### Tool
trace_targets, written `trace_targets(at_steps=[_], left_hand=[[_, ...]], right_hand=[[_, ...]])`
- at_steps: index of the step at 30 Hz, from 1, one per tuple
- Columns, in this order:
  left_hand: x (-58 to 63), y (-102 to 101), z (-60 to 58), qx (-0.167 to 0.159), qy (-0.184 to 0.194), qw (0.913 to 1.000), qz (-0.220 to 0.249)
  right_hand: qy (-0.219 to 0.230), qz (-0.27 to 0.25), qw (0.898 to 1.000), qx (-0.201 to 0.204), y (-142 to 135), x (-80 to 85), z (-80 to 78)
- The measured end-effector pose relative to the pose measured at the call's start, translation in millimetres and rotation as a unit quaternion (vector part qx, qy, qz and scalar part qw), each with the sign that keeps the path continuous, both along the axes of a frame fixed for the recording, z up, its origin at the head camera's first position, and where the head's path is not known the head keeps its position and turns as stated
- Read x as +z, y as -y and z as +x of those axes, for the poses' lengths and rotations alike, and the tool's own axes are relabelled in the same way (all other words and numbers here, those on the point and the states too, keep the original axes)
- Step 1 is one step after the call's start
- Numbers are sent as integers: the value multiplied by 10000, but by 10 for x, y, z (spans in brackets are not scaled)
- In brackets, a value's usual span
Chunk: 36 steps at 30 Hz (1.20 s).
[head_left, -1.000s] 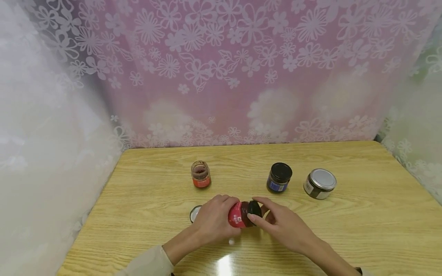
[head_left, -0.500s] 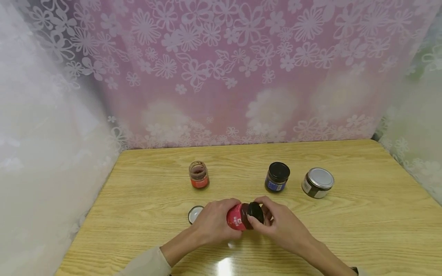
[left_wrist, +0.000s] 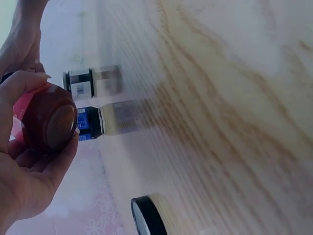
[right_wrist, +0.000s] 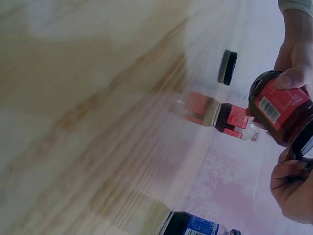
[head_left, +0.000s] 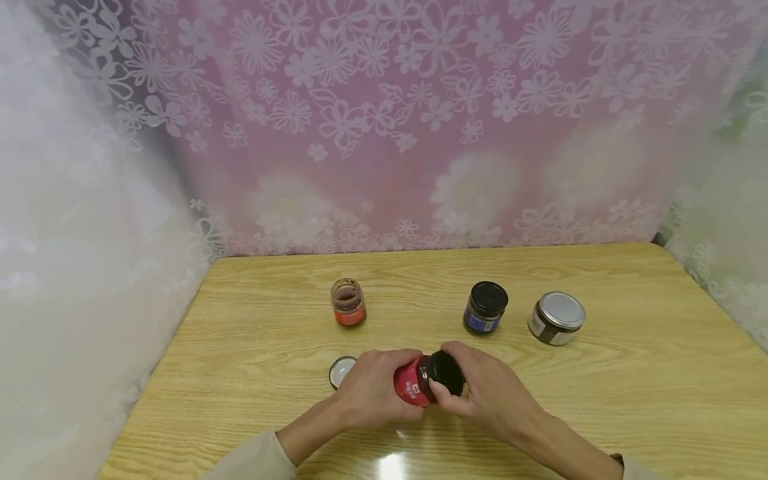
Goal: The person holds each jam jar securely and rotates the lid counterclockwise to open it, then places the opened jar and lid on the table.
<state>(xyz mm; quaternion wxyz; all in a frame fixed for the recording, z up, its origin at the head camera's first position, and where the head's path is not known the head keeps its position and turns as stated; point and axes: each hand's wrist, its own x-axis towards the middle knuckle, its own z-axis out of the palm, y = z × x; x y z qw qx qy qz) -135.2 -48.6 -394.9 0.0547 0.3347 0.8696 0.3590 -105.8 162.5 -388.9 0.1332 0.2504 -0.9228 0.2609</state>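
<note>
A red-labelled glass jar [head_left: 411,385] with dark contents is tipped on its side over the table's near middle. My left hand [head_left: 373,392] wraps round its body, and the bare base shows in the left wrist view. From the other side, my right hand [head_left: 498,395] grips the black lid [head_left: 447,373], thumb on the near edge and fingers over the far edge. The lid sits on the jar's mouth. In the right wrist view the jar's barcode label [right_wrist: 278,105] faces the camera; part of the lid is hidden by my right fingers.
A loose lid [head_left: 341,371] lies inside-up beside my left hand. Behind it stands a lidless jar [head_left: 349,305] with an orange-red label. Further right are a blue-labelled jar [head_left: 485,310] with a black lid and a wide jar [head_left: 556,319] with a silver lid.
My right fingers and thumb have drawn further round the black lid. The jar has turned slightly, its lid end shifting a little right and nearer. The other jars stay put.
</note>
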Motion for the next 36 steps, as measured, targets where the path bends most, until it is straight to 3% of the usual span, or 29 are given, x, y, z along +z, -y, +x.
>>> trace_targets(at_steps=[2,8,11,15,19,25,33,36], left_hand=[[6,-1,-7,-79,118,9999,85],[32,1,-2,-243,1049,9920,656],[50,-1,4,-119,1038,9927,599],[49,10,-7,35,874,9956,344],[29,29,-15,147,766,9967,242],[37,46,-28,430,343,9985,63],[65,53,-36,240,-580,9955,-714],[69,46,-38,168,-767,9932,-858]], right_hand=[[-171,142,9997,91,-15,7,-10],[-696,508,9943,634,-71,65,-72],[-626,485,9940,757,-89,96,-104],[-17,465,9964,704,-116,135,-109],[869,454,9941,460,-150,212,-104],[2165,-122,9762,61,-190,360,-125],[3150,-496,9478,-7,-155,449,-158],[3146,-455,9481,-59,-126,437,-160]])
